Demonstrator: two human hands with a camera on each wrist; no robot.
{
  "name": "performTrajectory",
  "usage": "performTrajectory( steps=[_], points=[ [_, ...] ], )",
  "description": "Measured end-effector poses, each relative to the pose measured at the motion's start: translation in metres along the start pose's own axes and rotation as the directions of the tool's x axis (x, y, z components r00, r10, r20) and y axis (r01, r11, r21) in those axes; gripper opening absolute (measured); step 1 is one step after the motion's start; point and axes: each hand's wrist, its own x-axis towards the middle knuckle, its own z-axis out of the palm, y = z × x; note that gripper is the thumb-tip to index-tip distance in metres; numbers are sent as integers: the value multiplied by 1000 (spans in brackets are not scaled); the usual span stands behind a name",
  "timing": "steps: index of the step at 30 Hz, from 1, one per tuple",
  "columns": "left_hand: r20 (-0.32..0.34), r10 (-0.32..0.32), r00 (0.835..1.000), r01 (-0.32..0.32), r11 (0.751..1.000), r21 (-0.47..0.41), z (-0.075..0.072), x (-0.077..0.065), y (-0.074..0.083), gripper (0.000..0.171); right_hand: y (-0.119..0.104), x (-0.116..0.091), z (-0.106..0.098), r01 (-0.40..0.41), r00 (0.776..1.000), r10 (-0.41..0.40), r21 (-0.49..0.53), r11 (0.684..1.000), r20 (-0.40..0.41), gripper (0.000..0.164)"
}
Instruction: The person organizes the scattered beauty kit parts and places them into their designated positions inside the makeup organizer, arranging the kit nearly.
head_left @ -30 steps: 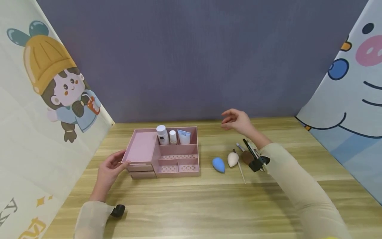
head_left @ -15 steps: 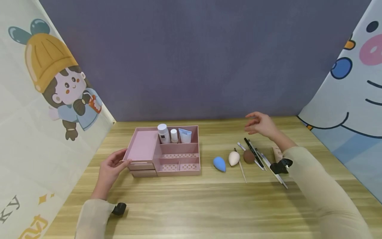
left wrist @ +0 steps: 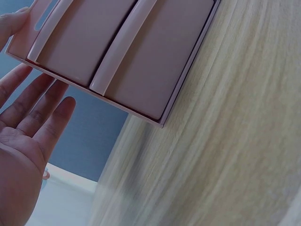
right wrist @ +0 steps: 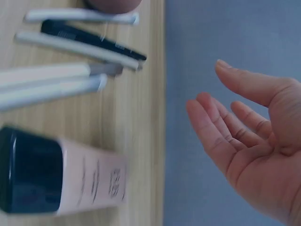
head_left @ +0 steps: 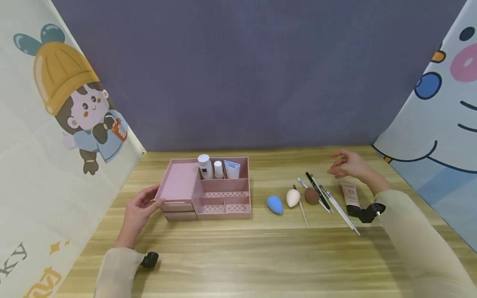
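Where your left hand (head_left: 138, 211) is holding on: you are pinching the front left corner of the pink box (head_left: 179, 182).
Right hand (head_left: 350, 166): you are hovering it near the beige tube (head_left: 350, 194), your thumb standing apart from loosely bent fingers.
Pink box: it is standing left of the sponges (head_left: 275, 205) on the tabletop (head_left: 238, 256), carrying two white-capped bottles (head_left: 205, 167) and a pale blue tube (head_left: 232, 169).

Head view: from my head, forward and down across the bench (head_left: 238, 256). Left wrist view: close, tilted, on the pink organizer (left wrist: 150, 59), upper left. Right wrist view: sideways, near the tube (right wrist: 89, 176), lower left. The head view shares both.
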Motion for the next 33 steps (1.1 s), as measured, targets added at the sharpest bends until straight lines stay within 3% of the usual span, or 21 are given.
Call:
performTrajectory(
  steps=[9,16,22,28,33],
  points=[
    [-2,3,1000,-3,1000,2,2,-1,0,46,31,-11,-24,-132,989,139,-111,985,56,70],
    [-2,6,1000,-6,1000,26,4,-1,0,46,48,-17,-36,-248,956,269,-166,954,119,81],
    [-16,-22,1000,23,998,62,6,0,1,46,55,-19,-40,-294,934,323,-184,938,151,84],
    [-16,-14,1000,14,999,49,8,2,0,45,67,-18,-41,-384,894,403,-128,915,196,81],
    [-12,-10,1000,10,999,39,9,2,0,45,73,-19,-42,-405,889,409,-60,912,206,66]
  ],
)
